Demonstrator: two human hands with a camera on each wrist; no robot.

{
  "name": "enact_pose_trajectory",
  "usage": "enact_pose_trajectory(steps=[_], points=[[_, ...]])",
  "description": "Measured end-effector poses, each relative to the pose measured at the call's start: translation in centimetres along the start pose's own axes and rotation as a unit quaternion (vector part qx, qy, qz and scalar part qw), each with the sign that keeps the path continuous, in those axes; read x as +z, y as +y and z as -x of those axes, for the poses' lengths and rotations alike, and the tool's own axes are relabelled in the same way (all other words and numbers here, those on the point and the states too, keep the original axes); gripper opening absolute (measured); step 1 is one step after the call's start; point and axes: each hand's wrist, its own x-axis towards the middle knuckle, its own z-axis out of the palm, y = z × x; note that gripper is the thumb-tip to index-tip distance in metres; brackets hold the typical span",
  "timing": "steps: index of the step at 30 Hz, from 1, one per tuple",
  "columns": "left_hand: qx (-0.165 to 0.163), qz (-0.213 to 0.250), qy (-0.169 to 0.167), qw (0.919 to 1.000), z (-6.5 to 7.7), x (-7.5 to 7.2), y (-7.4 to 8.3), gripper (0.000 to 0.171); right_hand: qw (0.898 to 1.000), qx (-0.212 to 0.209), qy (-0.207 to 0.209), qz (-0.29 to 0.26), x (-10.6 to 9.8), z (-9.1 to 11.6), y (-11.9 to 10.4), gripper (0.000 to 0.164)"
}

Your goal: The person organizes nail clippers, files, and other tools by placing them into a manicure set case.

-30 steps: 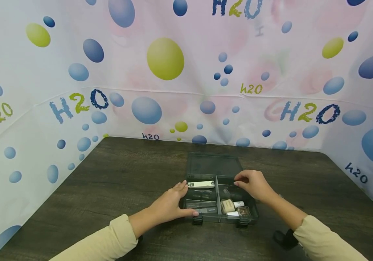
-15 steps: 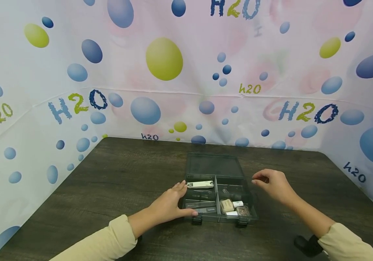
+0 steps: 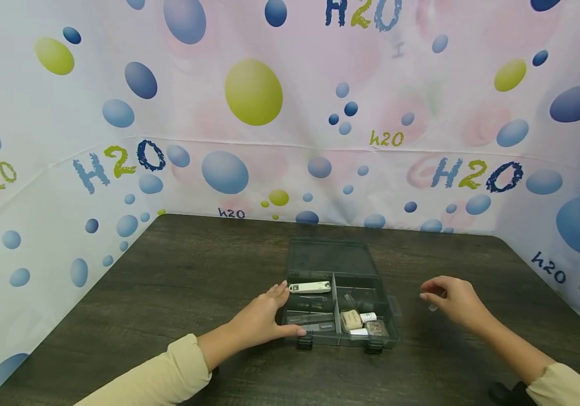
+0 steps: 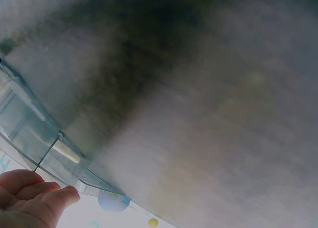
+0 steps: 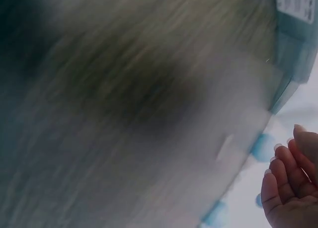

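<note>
A dark transparent organizer box (image 3: 320, 339) stands on the table with its lid (image 3: 328, 256) folded back. My left hand (image 3: 256, 316) rests at its left side, the thumb on the front edge and straight fingers at the rear left corner. A long white item like a nail clipper (image 3: 310, 287) lies in the back left compartment. Two small bottles, a beige one (image 3: 351, 320) and a speckled one (image 3: 376, 328), lie front right with white caps. My right hand (image 3: 455, 299) hovers right of the box, fingers loosely curled, nothing visible between them. Below its fingertips is a small clear piece (image 3: 433, 308).
Thin metal pieces (image 3: 312, 299) and dark flat pieces (image 3: 317, 327) lie in the left compartments. A small clear piece (image 3: 349, 298) sits in the right half. The dark wooden tabletop (image 3: 209, 254) meets a patterned curtain (image 3: 193, 186) behind.
My right hand has drawn away from the box's back right compartment, moving right and slightly towards me. The left hand stays at the box.
</note>
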Motion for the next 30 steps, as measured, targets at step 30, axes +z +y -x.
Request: enact_pose_trajectory(steps=[30], points=[[-0.004, 0.001, -0.009, 0.9999, 0.0, -0.1, 0.1, 0.086, 0.996, 0.010, -0.083, 0.033, 0.6, 0.2, 4.4, 0.009]])
